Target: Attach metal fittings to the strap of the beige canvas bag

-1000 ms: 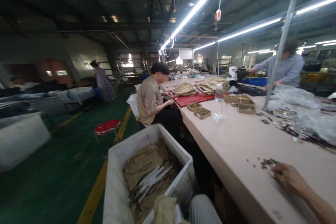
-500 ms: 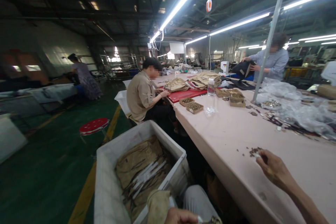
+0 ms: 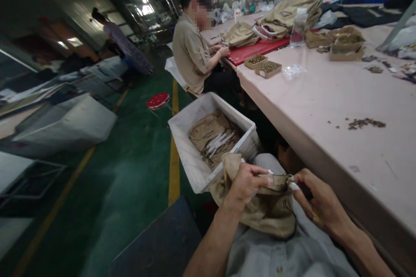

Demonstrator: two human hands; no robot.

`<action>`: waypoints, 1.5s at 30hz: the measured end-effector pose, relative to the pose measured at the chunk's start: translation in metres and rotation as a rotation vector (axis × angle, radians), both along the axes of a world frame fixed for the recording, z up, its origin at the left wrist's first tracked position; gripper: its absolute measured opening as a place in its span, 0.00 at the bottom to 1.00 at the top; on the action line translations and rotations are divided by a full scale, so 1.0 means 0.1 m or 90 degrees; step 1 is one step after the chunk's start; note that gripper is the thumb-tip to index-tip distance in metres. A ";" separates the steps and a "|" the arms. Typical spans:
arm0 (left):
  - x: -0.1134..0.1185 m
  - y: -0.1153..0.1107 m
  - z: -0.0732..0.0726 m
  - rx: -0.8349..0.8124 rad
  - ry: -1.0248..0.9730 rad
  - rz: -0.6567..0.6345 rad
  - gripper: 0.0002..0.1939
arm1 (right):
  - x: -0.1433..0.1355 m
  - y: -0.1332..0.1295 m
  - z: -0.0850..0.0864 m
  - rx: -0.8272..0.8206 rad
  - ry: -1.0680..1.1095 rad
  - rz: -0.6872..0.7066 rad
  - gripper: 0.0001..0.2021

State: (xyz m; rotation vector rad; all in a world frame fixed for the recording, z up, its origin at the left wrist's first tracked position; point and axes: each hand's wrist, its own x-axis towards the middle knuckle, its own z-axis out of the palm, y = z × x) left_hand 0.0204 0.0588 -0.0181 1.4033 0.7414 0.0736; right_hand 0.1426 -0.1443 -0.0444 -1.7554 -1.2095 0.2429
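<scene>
Inside the white bin (image 3: 186, 147), tan cloth pieces (image 3: 203, 132) lie stacked with white strips (image 3: 217, 143) across them; whether those are finished or waiting, I can't tell from here. On the near side of the bin, to its right, one tan cloth item (image 3: 269, 218) is getting the attention: left hand (image 3: 249, 182) pinched on its upper edge, right hand (image 3: 314, 197) with thumb and fingertip nipped on its right end, where something small and dark shows. That one looks mid-job to me, though whether anything is fastened is too small to see. Over on the table (image 3: 292, 108), well right of the bin, the bronze-coloured metal bits (image 3: 360, 124) lie loose, so I'd judge there's plenty left to draw on. Now the count: one red stool (image 3: 158, 101) left of the bin; one bin, its stack too overlapped to number; one seated co-worker (image 3: 191, 56) beyond it; one cloth item, two hands on it; two cardboard trays (image 3: 274, 73) of brass-coloured studs (image 3: 255, 59), right of and beyond the bin; one clear bottle (image 3: 297, 30) past them; and one heap, too jumbled to count, with three strays off its left end.
</scene>
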 end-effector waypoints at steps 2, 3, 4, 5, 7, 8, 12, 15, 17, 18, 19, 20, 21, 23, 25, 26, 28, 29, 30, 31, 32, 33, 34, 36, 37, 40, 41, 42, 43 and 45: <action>0.03 -0.01 0.03 -0.015 -0.026 -0.005 0.29 | -0.02 0.07 -0.04 0.016 -0.022 0.014 0.05; 0.04 -0.01 0.05 -0.021 -0.035 -0.006 0.29 | -0.03 0.11 -0.05 0.019 -0.030 0.023 0.06; 0.05 -0.01 0.06 -0.028 -0.040 -0.007 0.29 | -0.03 0.14 -0.06 0.019 -0.036 0.032 0.07; 0.06 -0.01 0.08 -0.034 -0.044 -0.005 0.28 | -0.02 0.17 -0.07 0.015 -0.044 0.039 0.07; 0.06 -0.01 0.08 -0.048 -0.049 0.001 0.25 | -0.02 0.21 -0.09 0.003 -0.061 0.049 0.07; 0.06 -0.01 0.08 -0.054 -0.051 0.005 0.24 | -0.02 0.23 -0.10 -0.002 -0.070 0.052 0.07; 0.04 -0.02 0.07 -0.062 -0.056 0.021 0.24 | 0.00 0.25 -0.10 -0.013 -0.098 0.072 0.09; 0.03 -0.04 0.07 -0.056 -0.048 0.036 0.24 | 0.02 0.24 -0.11 -0.011 -0.122 0.067 0.09; 0.03 -0.04 0.06 -0.061 -0.055 0.037 0.24 | 0.03 0.24 -0.12 -0.004 -0.125 0.058 0.08; 0.03 -0.04 0.06 -0.065 -0.064 0.038 0.23 | 0.02 0.24 -0.13 0.001 -0.124 0.052 0.08; 0.03 -0.04 0.05 -0.069 -0.072 0.036 0.23 | 0.02 0.24 -0.13 0.008 -0.122 0.044 0.08; 0.03 -0.04 0.04 -0.073 -0.076 0.033 0.22 | 0.01 0.24 -0.13 0.019 -0.121 0.036 0.08; 0.03 -0.05 0.03 -0.078 -0.077 0.031 0.21 | 0.00 0.25 -0.13 0.034 -0.123 0.026 0.09; 0.03 -0.06 0.02 -0.092 -0.078 0.022 0.20 | -0.02 0.25 -0.10 0.067 -0.136 0.005 0.11; 0.03 -0.08 0.02 -0.101 -0.080 0.021 0.19 | -0.04 0.26 -0.07 0.088 -0.150 -0.006 0.13; 0.03 -0.09 0.02 -0.100 -0.080 0.026 0.18 | -0.04 0.26 -0.05 0.090 -0.152 -0.007 0.12; 0.02 -0.10 0.04 -0.089 -0.074 0.039 0.18 | -0.04 0.27 -0.03 0.081 -0.139 0.003 0.12; 0.02 -0.11 0.05 -0.086 -0.073 0.039 0.18 | -0.04 0.27 -0.02 0.073 -0.126 0.008 0.11; 0.01 -0.11 0.06 -0.083 -0.076 0.032 0.19 | -0.03 0.28 -0.02 0.064 -0.110 0.013 0.10; 0.01 -0.11 0.07 -0.075 -0.078 0.025 0.21 | -0.03 0.28 -0.03 0.054 -0.095 0.018 0.09; -0.01 -0.11 0.07 -0.058 -0.076 0.015 0.23 | -0.03 0.28 -0.03 0.045 -0.082 0.021 0.07; -0.02 -0.12 0.07 -0.033 -0.069 0.003 0.24 | -0.03 0.29 -0.02 0.038 -0.073 0.023 0.05; -0.04 -0.12 0.07 -0.002 -0.058 -0.006 0.26 | -0.03 0.30 -0.01 0.036 -0.068 0.026 0.04; -0.10 -0.13 0.06 0.081 -0.026 -0.003 0.25 | -0.04 0.33 0.02 0.039 -0.068 0.034 0.02; -0.13 -0.14 0.06 0.125 -0.011 0.008 0.23 | -0.04 0.34 0.04 0.045 -0.073 0.041 0.03; -0.21 -0.14 0.03 0.239 0.001 0.049 0.21 | -0.04 0.39 0.08 0.069 -0.104 0.067 0.05; -0.23 -0.14 0.02 0.259 -0.009 0.050 0.20 | -0.04 0.41 0.09 0.073 -0.120 0.075 0.06; -0.25 -0.13 0.01 0.270 -0.023 0.045 0.19 | -0.03 0.42 0.10 0.076 -0.138 0.079 0.07; -0.26 -0.13 0.00 0.275 -0.037 0.037 0.19 | -0.03 0.43 0.09 0.074 -0.157 0.079 0.08; -0.27 -0.12 -0.03 0.288 -0.064 0.027 0.18 | -0.03 0.43 0.08 0.062 -0.192 0.068 0.09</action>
